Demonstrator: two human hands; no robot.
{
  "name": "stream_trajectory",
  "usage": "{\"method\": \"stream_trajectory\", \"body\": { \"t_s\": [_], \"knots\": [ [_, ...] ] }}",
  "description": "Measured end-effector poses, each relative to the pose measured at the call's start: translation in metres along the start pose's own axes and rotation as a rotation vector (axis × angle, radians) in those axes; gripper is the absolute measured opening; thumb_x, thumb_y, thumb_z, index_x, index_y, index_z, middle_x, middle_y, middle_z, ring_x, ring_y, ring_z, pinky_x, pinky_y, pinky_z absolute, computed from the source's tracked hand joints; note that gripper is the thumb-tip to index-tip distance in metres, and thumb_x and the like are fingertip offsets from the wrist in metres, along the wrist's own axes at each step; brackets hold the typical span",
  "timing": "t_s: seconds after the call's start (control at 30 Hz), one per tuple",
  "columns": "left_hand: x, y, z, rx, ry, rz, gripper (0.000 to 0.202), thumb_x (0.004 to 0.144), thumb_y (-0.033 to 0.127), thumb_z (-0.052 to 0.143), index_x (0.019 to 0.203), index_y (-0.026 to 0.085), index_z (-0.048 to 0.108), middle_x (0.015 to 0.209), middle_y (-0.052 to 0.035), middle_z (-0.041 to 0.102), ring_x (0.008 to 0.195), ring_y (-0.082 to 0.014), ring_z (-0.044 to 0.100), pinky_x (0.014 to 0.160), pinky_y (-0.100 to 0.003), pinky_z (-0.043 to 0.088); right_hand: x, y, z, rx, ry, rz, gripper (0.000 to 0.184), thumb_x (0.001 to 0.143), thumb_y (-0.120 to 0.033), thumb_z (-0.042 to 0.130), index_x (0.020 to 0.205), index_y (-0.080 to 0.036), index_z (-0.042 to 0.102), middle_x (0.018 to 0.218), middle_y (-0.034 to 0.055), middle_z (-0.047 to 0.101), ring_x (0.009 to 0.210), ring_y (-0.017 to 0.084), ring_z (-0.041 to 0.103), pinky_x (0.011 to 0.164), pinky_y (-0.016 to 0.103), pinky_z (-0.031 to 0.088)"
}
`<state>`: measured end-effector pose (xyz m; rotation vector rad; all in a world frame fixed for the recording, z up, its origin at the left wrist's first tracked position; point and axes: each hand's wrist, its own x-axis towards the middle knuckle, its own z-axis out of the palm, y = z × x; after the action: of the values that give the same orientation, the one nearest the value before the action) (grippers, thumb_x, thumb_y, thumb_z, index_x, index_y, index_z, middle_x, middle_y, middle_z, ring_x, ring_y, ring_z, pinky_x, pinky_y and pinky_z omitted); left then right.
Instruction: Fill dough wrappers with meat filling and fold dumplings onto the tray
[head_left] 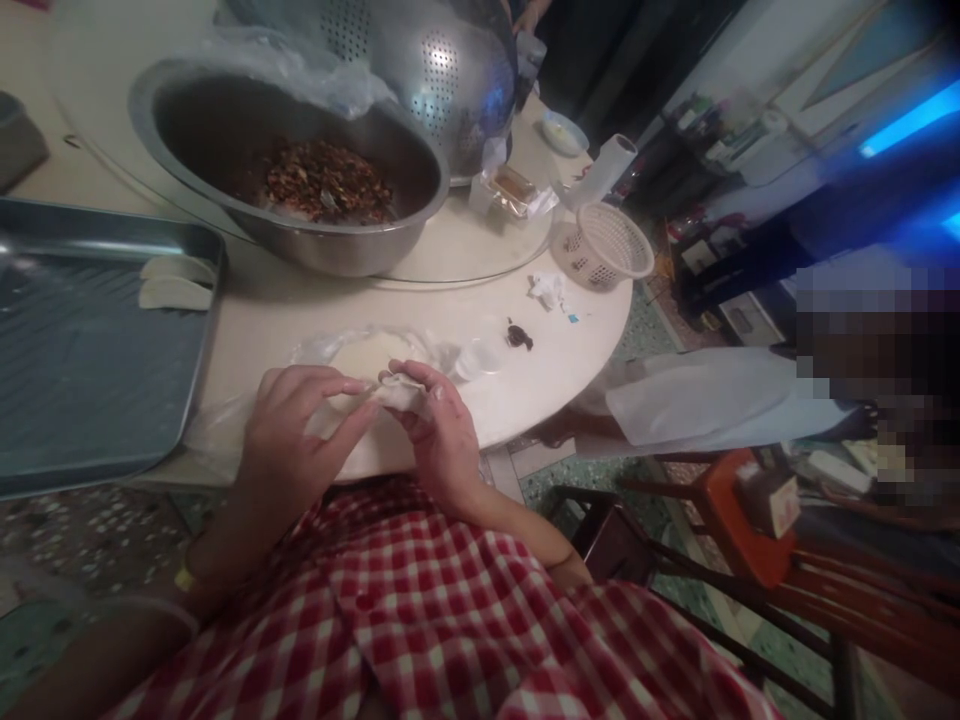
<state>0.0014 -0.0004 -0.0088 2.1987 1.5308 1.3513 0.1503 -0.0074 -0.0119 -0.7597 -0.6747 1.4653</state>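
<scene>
My left hand (289, 440) and my right hand (442, 430) meet over the near edge of the round white table (540, 350). Both pinch a small pale dumpling (397, 392) between fingertips, fingers curled around its folded edge. Just beyond it lies a stack of round dough wrappers (367, 355) on clear plastic. A large steel bowl (225, 120) holding dark minced filling (326, 180) stands farther back. Two folded dumplings (176, 282) rest on a metal tray (90, 380) at the left.
A steel colander (442, 70) sits behind the bowl. A small white basket (611, 245), a paper roll (604, 170) and a little dish (566, 132) stand at the table's right side. Another person sits at the right beside a red stool (742, 520).
</scene>
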Motion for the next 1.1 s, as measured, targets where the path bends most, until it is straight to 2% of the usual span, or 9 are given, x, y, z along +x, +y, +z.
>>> {"method": "stream_trajectory", "body": {
  "t_s": [0.13, 0.4, 0.5, 0.63, 0.77, 0.87, 0.97, 1.0, 1.1],
  "knots": [
    [0.001, 0.002, 0.000, 0.007, 0.002, 0.006, 0.004, 0.091, 0.026, 0.064, 0.093, 0.029, 0.061, 0.092, -0.0016, 0.070, 0.093, -0.0225, 0.067, 0.086, -0.041, 0.051, 0.000, 0.003, -0.001, 0.000, -0.023, -0.004, 0.032, 0.088, -0.051, 0.069, 0.108, -0.026, 0.073, 0.118, 0.0029, 0.075, 0.105, 0.016, 0.072, 0.093, 0.032, 0.058],
    [0.007, 0.001, 0.009, -0.041, 0.020, 0.049, 0.008, 0.091, 0.025, 0.059, 0.083, 0.025, 0.059, 0.086, -0.0007, 0.069, 0.087, -0.0214, 0.066, 0.082, -0.039, 0.050, -0.002, 0.005, -0.003, -0.066, -0.042, -0.021, 0.036, 0.089, -0.054, 0.066, 0.110, -0.026, 0.071, 0.118, 0.0046, 0.074, 0.108, 0.017, 0.069, 0.097, 0.034, 0.056],
    [0.005, 0.000, 0.011, -0.079, 0.010, -0.057, 0.006, 0.088, 0.029, 0.061, 0.085, 0.025, 0.058, 0.086, -0.0013, 0.068, 0.088, -0.0211, 0.066, 0.082, -0.039, 0.051, -0.002, 0.002, -0.002, -0.040, -0.027, -0.020, 0.035, 0.088, -0.053, 0.067, 0.108, -0.025, 0.072, 0.115, 0.0043, 0.074, 0.107, 0.017, 0.070, 0.095, 0.034, 0.057],
    [-0.002, -0.002, 0.012, -0.194, 0.054, -0.266, 0.027, 0.080, 0.037, 0.070, 0.099, 0.023, 0.059, 0.094, -0.0021, 0.068, 0.086, -0.0201, 0.065, 0.080, -0.037, 0.053, 0.000, -0.001, -0.002, -0.007, 0.022, 0.018, 0.036, 0.085, -0.053, 0.070, 0.106, -0.024, 0.071, 0.116, 0.0048, 0.074, 0.106, 0.018, 0.070, 0.091, 0.034, 0.059],
    [-0.003, -0.005, 0.006, -0.203, 0.000, -0.333, 0.017, 0.088, 0.035, 0.062, 0.102, 0.024, 0.064, 0.099, -0.0010, 0.072, 0.086, -0.0186, 0.066, 0.082, -0.035, 0.052, 0.003, -0.003, -0.004, 0.025, 0.045, 0.074, 0.034, 0.086, -0.050, 0.070, 0.106, -0.023, 0.071, 0.112, 0.0035, 0.075, 0.104, 0.016, 0.071, 0.079, 0.025, 0.060],
    [0.002, -0.012, -0.004, -0.126, 0.006, -0.212, 0.016, 0.094, 0.035, 0.054, 0.089, 0.025, 0.065, 0.090, -0.0001, 0.072, 0.085, -0.0193, 0.065, 0.084, -0.036, 0.050, 0.007, -0.005, -0.008, 0.106, 0.011, 0.167, 0.031, 0.088, -0.047, 0.067, 0.106, -0.021, 0.069, 0.105, 0.0041, 0.077, 0.097, 0.017, 0.074, 0.073, 0.024, 0.061],
    [0.001, -0.025, -0.020, 0.131, -0.030, -0.084, 0.028, 0.096, 0.038, 0.050, 0.074, 0.024, 0.061, 0.080, -0.0013, 0.069, 0.084, -0.0223, 0.064, 0.085, -0.038, 0.046, 0.010, -0.008, -0.012, 0.166, -0.028, 0.263, 0.028, 0.091, -0.045, 0.062, 0.103, -0.020, 0.067, 0.099, 0.0046, 0.079, 0.093, 0.018, 0.076, 0.069, 0.024, 0.062],
    [-0.002, -0.030, -0.025, 0.242, -0.065, -0.121, 0.027, 0.095, 0.039, 0.052, 0.076, 0.023, 0.061, 0.080, -0.0023, 0.069, 0.082, -0.0230, 0.062, 0.081, -0.036, 0.044, 0.010, -0.009, -0.014, 0.170, -0.029, 0.279, 0.028, 0.092, -0.045, 0.060, 0.103, -0.020, 0.067, 0.099, 0.0047, 0.079, 0.092, 0.018, 0.076, 0.069, 0.024, 0.062],
    [-0.020, -0.039, -0.033, 0.366, -0.185, -0.283, 0.027, 0.096, 0.039, 0.052, 0.110, 0.020, 0.064, 0.087, -0.0050, 0.067, 0.072, -0.0236, 0.056, 0.064, -0.032, 0.033, 0.010, -0.012, -0.017, 0.145, -0.016, 0.295, 0.027, 0.095, -0.044, 0.056, 0.104, -0.020, 0.065, 0.101, 0.0057, 0.079, 0.094, 0.019, 0.076, 0.075, 0.029, 0.063]
  ]
}}
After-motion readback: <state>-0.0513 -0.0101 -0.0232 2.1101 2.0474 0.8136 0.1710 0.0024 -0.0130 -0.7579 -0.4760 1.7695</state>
